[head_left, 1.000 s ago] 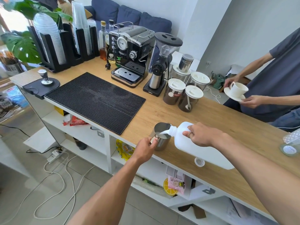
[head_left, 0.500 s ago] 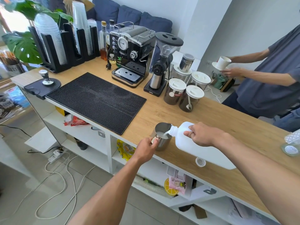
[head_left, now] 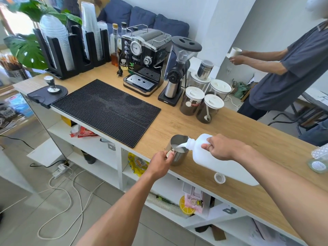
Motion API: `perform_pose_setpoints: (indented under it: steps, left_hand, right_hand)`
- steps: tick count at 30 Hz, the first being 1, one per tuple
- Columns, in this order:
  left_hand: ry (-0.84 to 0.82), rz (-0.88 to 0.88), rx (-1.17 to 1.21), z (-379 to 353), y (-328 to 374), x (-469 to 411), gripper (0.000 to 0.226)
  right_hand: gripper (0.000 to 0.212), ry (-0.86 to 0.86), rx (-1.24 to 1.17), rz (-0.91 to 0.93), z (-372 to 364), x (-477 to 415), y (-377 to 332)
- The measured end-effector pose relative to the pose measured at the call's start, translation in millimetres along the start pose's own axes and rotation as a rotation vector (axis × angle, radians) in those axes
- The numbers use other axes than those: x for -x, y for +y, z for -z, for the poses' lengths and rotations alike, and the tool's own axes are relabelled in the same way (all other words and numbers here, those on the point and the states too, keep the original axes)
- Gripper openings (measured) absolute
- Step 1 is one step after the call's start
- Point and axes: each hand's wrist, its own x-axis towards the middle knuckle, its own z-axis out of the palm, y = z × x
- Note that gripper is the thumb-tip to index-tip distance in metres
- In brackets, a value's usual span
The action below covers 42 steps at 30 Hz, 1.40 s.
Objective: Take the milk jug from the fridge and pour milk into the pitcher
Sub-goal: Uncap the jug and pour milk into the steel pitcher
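Near the front edge of the countertop (head_left: 186, 126), about midway along it, the left hand (head_left: 159, 163) curls around the handle of the steel pitcher (head_left: 178, 157), which stands upright on the wood. Just to its right the white plastic milk jug (head_left: 211, 163) is tipped with its neck over the pitcher's rim, and a white stream falls inside; the right hand (head_left: 223, 148) grips the jug's handle high on its shoulder. The jug looks large and fairly full, so it is likely heavy and tail-weighted, with smooth, slightly yielding walls. The handle is the sound place to hold it, and a slow tilt should prevent a gush. The pitcher is stiff and light, liable to skid or tip if bumped, hence the steadying grip. How high the milk stands inside is hard to judge from this angle. The jug's loose cap (head_left: 219, 178) lies by the front edge beneath the jug, where it could be knocked off. Elsewhere, from the left corner: a tamper (head_left: 51, 85) on its black stand, a wide black rubber mat (head_left: 106, 110), then along the back edge an espresso machine (head_left: 147, 59), a grinder (head_left: 179, 71) and a cluster of lidded jars (head_left: 191, 102). A glass object (head_left: 318, 164) sits at the far right edge. None of these crowd the pour.
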Motion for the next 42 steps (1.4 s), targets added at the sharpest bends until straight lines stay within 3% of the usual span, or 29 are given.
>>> perform_pose_setpoints:
  steps: [42]
  left_hand:
    - [-0.009, -0.002, 0.048, -0.5, -1.9, -0.1, 0.041]
  right_hand:
    - [0.042, 0.011, 0.013, -0.012, 2.6, 2.6, -3.7]
